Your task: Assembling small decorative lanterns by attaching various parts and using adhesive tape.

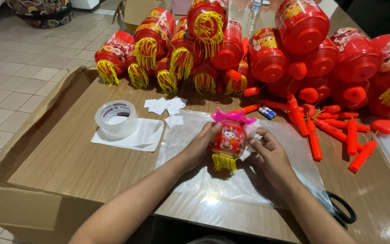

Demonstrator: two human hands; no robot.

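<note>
Plastic-looking little lantern (227,141) near the table's front edge, gripped by left hand (200,145) and right hand (267,156) on its sides; probably light and crushable, so hold the body, not the fringe

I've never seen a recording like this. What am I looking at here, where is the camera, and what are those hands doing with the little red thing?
There is no machine here: a person wears one camera on the head, so you look down along their own arms. The left hand and the right hand both grip a small red lantern with a pink top and a yellow tassel, over a clear plastic sheet on a wooden table. A white scrap shows at the right fingers. Behind lies a heap of bigger red lanterns, and to the right loose orange sticks. To the left sits a roll of clear tape on white paper, with small paper slips nearby. Black scissors lie at the near right edge.
</note>
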